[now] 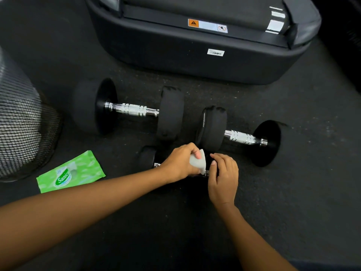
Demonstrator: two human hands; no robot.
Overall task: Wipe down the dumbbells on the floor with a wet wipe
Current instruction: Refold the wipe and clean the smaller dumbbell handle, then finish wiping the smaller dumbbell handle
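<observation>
Nearest, on the dark rubber floor [293, 202], the small near dumbbell [146, 156], lying left to right and mostly covered by both hands. Left hand [178, 164] clenched round the chrome handle, with the wet wipe [197, 161] wadded under the fingers and a pale fold sticking up past the knuckles. Right hand [222, 178] cupped over the dark right end, fingers curled on it, seemingly steadying against rolling; exact contact lost in shadow. Judged small and light enough to turn with one hand, yet rigid and round, so prone to rolling: best held at one head while rubbing along the bar. Knurled chrome probably grippy under a damp cloth, smooth collars slicker. Wipe limp, thin and wet; better bunched than flat, and apt to snag on the knurling. Just to the left, a green wipes packet [71, 173], soft and flat on the floor. Further out, the right dumbbell [241, 137] and the larger left dumbbell [132, 109], inner heads just beside one another, neither touched by a hand. Probably much heavier: better wiped in place, rolled by a head rather than lifted. Wide black heads matte, likely rubber, tolerant of firm pressure. Far left, a mesh basket [21, 124]; farthest, a black treadmill base [195, 61] with warning labels.
</observation>
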